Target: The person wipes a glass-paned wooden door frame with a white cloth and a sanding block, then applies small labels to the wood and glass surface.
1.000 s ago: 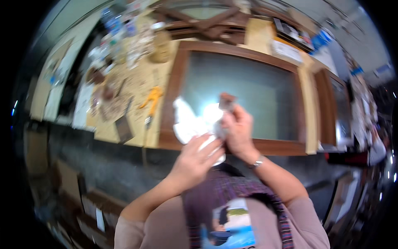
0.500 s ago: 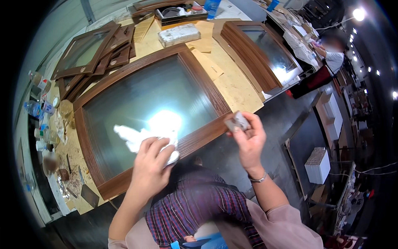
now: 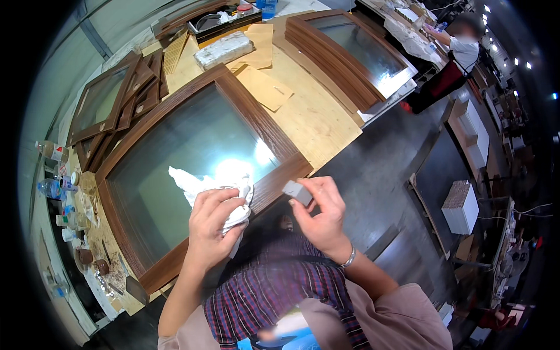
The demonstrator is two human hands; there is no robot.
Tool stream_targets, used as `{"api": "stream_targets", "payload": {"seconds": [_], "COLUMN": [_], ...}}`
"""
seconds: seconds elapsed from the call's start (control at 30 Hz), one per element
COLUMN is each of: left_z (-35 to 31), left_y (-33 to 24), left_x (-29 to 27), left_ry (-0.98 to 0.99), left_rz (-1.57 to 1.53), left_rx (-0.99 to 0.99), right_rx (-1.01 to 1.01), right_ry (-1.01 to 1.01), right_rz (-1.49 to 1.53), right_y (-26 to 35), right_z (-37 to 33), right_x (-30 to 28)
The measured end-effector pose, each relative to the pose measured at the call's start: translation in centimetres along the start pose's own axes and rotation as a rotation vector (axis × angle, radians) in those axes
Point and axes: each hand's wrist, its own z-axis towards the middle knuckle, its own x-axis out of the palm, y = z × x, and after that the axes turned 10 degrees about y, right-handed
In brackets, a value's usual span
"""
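Cloth [image 3: 234,178], white, crumpled and deeply folded, lies over the near edge of a framed glass door panel [image 3: 181,143], one pointed corner spreading onto the pane and a loose end hanging below the frame. The left hand [image 3: 213,228] grasps it, fingers curled over the bunched folds.

The right hand [image 3: 322,217] pinches a small grey block [image 3: 296,192] between thumb and fingers. The block is squarish, with flat faces and a paler patch along its top edge. It is held close to the panel's near right corner; whether it touches the wood cannot be told.

The panel lies flat on a pale wooden workbench [image 3: 326,129], set aslant, its near side toward the person's apron [image 3: 262,280]. Its frame is dark reddish brown, with fine grain lines showing along the right-hand and near rails. The glass is smooth and greenish grey, darker toward the far end, with a strong white glare just beside the cloth.

Beyond the panel lie tan paper sheets [image 3: 265,87] and a whitish brick-shaped block [image 3: 224,51]. Similar brown-framed glass panels are stacked to the right [image 3: 350,61] and to the left [image 3: 108,99].
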Motion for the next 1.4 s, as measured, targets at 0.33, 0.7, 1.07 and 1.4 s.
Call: {"api": "stream_targets", "payload": {"seconds": [0.33, 0.7, 1.07, 1.4], "left_z": [0.1, 0.2, 4.1, 2.2], "left_y": [-0.2, -0.3, -3.1, -1.4], "left_x": [0.1, 0.3, 3.3, 3.6], "left_ry": [-0.007, -0.010, -0.031, -0.257], "left_rz": [0.022, 0.019, 0.138, -0.037], "left_rx": [0.003, -0.002, 0.082, -0.169], "right_rx": [-0.014, 0.025, -0.073, -0.292], "right_ry": [-0.151, -0.117, -0.038, 0.355], "right_rz": [-0.146, -0.188, 0.002, 0.113], "right_y": [-1.9, -2.9, -4.0, -1.6], "right_z": [1.0, 1.4, 1.9, -1.1], "right_x": [-1.7, -3.3, -4.5, -0.1]}}
